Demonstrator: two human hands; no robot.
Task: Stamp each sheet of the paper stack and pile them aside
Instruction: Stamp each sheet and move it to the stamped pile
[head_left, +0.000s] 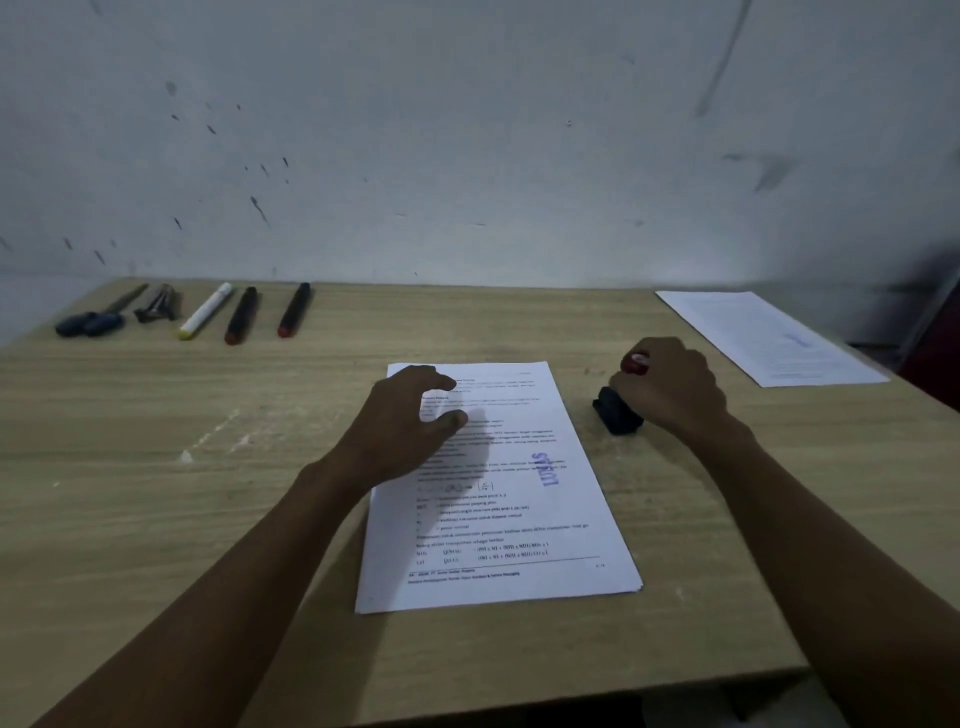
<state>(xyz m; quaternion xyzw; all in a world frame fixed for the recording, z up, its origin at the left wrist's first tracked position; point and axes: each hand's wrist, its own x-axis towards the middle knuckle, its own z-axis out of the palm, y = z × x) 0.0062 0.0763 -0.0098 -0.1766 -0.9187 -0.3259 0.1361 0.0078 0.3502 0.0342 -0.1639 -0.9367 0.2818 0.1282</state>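
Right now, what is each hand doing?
Left hand: open, fingers loosely spread over the top sheet, holding nothing.
Right hand: fingers closed around the stamp, beside the sheets.

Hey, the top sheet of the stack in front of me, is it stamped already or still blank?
Stamped. The top sheet carries a blue-purple stamp mark on its right side, and the right hand holds the stamp off the paper.

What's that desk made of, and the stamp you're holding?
The desk looks like matte wood-grain laminate: pale tan with straight printed streaks, a few white scuffs. The stamp in the right hand seems plastic: a dull black block base and a glossy red knob catching light. Neither is certain from looks alone.
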